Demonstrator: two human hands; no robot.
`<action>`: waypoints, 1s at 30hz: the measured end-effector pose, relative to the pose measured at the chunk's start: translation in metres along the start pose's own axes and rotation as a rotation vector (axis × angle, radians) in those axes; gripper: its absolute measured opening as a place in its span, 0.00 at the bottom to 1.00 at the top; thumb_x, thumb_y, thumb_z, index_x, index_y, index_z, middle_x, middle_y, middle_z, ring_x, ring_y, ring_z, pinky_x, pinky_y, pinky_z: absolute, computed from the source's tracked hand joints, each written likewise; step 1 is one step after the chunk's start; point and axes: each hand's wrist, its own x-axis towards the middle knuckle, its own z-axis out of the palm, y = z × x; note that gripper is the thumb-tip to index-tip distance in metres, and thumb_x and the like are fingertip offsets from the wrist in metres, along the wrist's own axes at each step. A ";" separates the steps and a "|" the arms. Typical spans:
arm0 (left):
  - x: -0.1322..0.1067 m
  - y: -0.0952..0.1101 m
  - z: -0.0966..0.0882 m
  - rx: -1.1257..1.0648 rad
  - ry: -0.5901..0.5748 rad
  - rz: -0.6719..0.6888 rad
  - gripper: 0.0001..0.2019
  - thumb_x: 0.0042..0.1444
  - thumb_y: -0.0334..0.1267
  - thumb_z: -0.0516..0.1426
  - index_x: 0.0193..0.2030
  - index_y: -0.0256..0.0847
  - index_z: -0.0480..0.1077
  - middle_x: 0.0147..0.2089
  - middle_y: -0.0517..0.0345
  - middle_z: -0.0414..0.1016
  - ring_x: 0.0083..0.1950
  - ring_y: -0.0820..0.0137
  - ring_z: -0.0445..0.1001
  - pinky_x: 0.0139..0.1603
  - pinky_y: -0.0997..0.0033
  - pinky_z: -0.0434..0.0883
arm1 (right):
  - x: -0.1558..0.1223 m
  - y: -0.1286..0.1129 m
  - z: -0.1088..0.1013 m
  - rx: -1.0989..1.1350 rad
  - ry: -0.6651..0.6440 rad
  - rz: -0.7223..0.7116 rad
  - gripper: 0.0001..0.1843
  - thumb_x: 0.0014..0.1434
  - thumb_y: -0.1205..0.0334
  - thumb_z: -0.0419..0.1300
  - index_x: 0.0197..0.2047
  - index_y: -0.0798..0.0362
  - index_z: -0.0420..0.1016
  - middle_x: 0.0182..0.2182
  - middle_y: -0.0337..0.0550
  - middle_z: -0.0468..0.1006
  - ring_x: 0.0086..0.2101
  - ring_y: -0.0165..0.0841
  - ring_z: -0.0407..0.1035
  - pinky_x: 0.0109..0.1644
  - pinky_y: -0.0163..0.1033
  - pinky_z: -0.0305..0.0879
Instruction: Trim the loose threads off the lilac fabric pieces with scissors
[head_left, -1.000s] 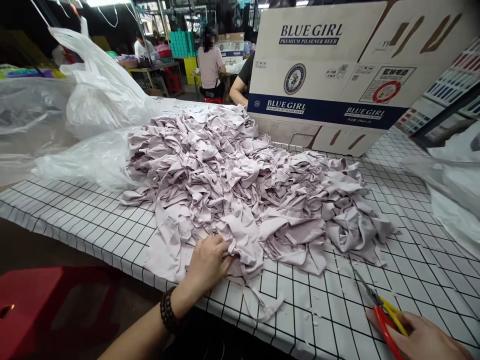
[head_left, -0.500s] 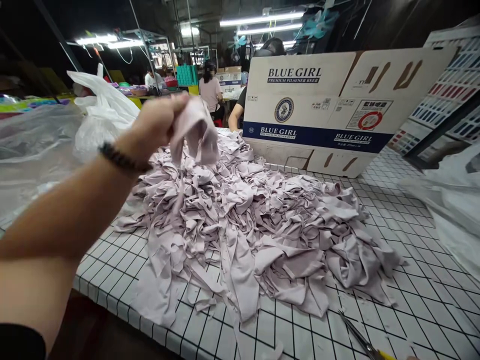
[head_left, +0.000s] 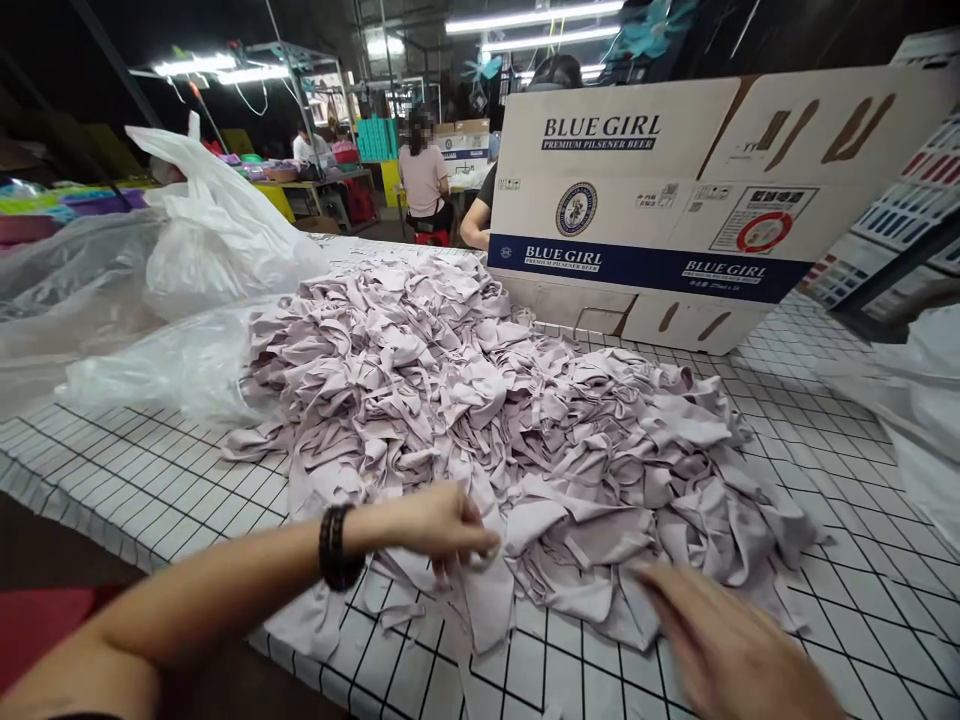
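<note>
Left hand (head_left: 442, 525) back on fabric pile (head_left: 487, 400)

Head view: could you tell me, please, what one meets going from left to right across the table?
Crumpled clear plastic bags → heap of pale lilac fabric strips → white-and-blue cardboard beer box → translucent white plastic bag at the right edge.

Table (head_left: 150, 470): white cover with a black grid, across the lower frame.
Centre: heap of pale lilac fabric strips (head_left: 480, 400).
Upper left: clear plastic bags (head_left: 202, 250).
Upper right: printed cardboard box (head_left: 675, 200), standing.
</note>
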 end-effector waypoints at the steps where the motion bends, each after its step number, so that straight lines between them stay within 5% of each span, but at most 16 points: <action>1: -0.001 -0.017 0.023 -0.231 -0.138 -0.044 0.13 0.53 0.46 0.64 0.27 0.37 0.77 0.24 0.51 0.76 0.18 0.71 0.71 0.20 0.71 0.66 | 0.033 -0.023 0.003 -0.004 -0.087 -0.179 0.20 0.61 0.72 0.49 0.52 0.50 0.74 0.44 0.47 0.80 0.40 0.38 0.75 0.40 0.40 0.70; 3: 0.000 -0.038 0.058 -0.715 -0.175 -0.086 0.10 0.47 0.38 0.67 0.33 0.33 0.76 0.26 0.49 0.78 0.18 0.70 0.73 0.20 0.71 0.69 | 0.098 -0.065 0.017 -0.031 -0.186 -0.371 0.26 0.57 0.80 0.49 0.52 0.50 0.74 0.46 0.46 0.78 0.45 0.36 0.72 0.45 0.40 0.68; 6: 0.008 -0.045 0.085 -1.162 0.006 -0.045 0.11 0.49 0.28 0.63 0.41 0.32 0.72 0.28 0.53 0.78 0.22 0.73 0.75 0.27 0.73 0.73 | 0.172 -0.102 0.043 -0.075 -0.232 -0.445 0.21 0.61 0.76 0.54 0.52 0.49 0.74 0.47 0.48 0.76 0.47 0.38 0.70 0.48 0.44 0.67; 10: 0.012 -0.041 0.085 -1.374 0.169 0.046 0.10 0.60 0.34 0.54 0.47 0.34 0.67 0.33 0.54 0.77 0.27 0.76 0.76 0.35 0.77 0.73 | 0.204 -0.110 0.043 -0.127 -0.273 -0.440 0.09 0.64 0.60 0.59 0.46 0.55 0.75 0.47 0.47 0.75 0.47 0.38 0.70 0.52 0.50 0.68; 15: -0.005 -0.034 0.075 -1.517 0.193 0.173 0.19 0.63 0.50 0.53 0.47 0.35 0.70 0.39 0.51 0.78 0.29 0.71 0.75 0.32 0.72 0.73 | 0.161 -0.106 -0.021 -0.016 -0.318 -0.401 0.11 0.62 0.57 0.61 0.31 0.53 0.78 0.45 0.47 0.75 0.48 0.41 0.67 0.51 0.49 0.67; 19: -0.028 -0.025 0.077 -1.367 0.370 0.399 0.16 0.55 0.48 0.63 0.36 0.34 0.75 0.32 0.55 0.76 0.30 0.72 0.71 0.29 0.75 0.69 | 0.095 -0.108 -0.061 0.461 -0.324 -0.390 0.16 0.66 0.54 0.56 0.29 0.51 0.76 0.47 0.45 0.73 0.50 0.37 0.65 0.54 0.45 0.66; 24: -0.057 -0.025 0.091 -1.158 0.514 0.392 0.20 0.54 0.53 0.62 0.26 0.35 0.73 0.23 0.59 0.69 0.25 0.75 0.64 0.28 0.76 0.63 | 0.043 -0.121 -0.037 0.916 -0.319 -0.019 0.17 0.64 0.50 0.57 0.30 0.51 0.78 0.27 0.39 0.73 0.31 0.30 0.67 0.35 0.34 0.64; 27: -0.070 -0.032 0.103 -1.083 0.340 0.288 0.24 0.54 0.59 0.59 0.26 0.35 0.72 0.22 0.58 0.67 0.23 0.76 0.59 0.24 0.76 0.56 | 0.032 -0.133 -0.013 1.147 -0.373 0.145 0.22 0.65 0.47 0.55 0.27 0.54 0.75 0.19 0.35 0.67 0.23 0.27 0.62 0.31 0.33 0.62; 30: -0.077 -0.039 0.110 -1.015 0.226 0.263 0.26 0.54 0.60 0.58 0.22 0.36 0.68 0.19 0.59 0.63 0.21 0.77 0.53 0.22 0.75 0.49 | 0.022 -0.145 -0.002 1.276 -0.427 0.194 0.20 0.66 0.47 0.54 0.35 0.54 0.76 0.22 0.35 0.71 0.20 0.24 0.59 0.27 0.31 0.62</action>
